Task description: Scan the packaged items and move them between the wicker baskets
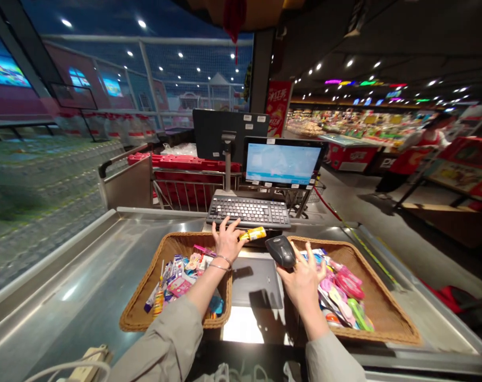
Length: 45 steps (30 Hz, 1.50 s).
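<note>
My left hand (226, 241) pinches a small yellow packet (254, 233) between thumb and forefinger, just in front of the keyboard (248, 211). My right hand (302, 278) grips a black handheld barcode scanner (280, 251), its head turned toward the packet a short gap away. Both hands hover over a steel checkout counter (85, 286). Under my left wrist sits a wicker basket (139, 307) holding several colourful candy packets. A second wicker basket (387, 313) with several bright packets lies beneath and to the right of my right hand.
A lit till screen (282, 163) and a back-turned monitor (225, 132) stand behind the keyboard. Red shopping carts (185, 178) are parked beyond the counter. A flat scanner plate (256, 281) lies between the baskets. A person in red (411, 154) stands in the aisle at right.
</note>
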Available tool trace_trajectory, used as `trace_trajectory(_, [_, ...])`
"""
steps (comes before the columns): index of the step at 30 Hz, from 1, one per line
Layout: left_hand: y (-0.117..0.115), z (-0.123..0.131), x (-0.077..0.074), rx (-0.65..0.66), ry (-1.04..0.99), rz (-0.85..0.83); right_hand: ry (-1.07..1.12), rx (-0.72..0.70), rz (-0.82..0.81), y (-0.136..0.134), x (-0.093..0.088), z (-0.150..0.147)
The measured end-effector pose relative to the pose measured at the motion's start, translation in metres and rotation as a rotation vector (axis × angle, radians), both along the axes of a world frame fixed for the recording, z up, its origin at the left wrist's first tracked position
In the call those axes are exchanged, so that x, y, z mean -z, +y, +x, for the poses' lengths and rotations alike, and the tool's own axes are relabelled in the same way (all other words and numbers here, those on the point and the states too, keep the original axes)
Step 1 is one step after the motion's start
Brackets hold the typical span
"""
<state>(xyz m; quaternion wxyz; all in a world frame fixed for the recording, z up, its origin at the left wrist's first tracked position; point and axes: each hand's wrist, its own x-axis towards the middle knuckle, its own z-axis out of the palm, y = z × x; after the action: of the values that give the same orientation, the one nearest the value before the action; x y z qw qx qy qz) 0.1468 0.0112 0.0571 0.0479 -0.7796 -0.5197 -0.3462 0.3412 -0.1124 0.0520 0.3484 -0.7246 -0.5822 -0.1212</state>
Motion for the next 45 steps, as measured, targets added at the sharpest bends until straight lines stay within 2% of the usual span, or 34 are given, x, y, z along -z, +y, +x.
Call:
trace_trajectory(10, [-0.001,0.029,0.007,0.113,0.018,0.006,0.046,0.139,0.053,-0.022,-0.001,0.018])
trace_trajectory(17, [-0.007,0.054,0.006,0.209,0.025,-0.003,0.043,0.263,0.008,-0.039,0.003,0.038])
trace_trajectory(24, [-0.014,0.085,0.011,0.315,0.048,0.011,0.104,0.404,-0.030,-0.057,0.005,0.060])
trace_trajectory(45, [-0.031,0.159,0.024,0.558,0.121,-0.053,0.250,0.606,0.029,-0.109,0.017,0.107])
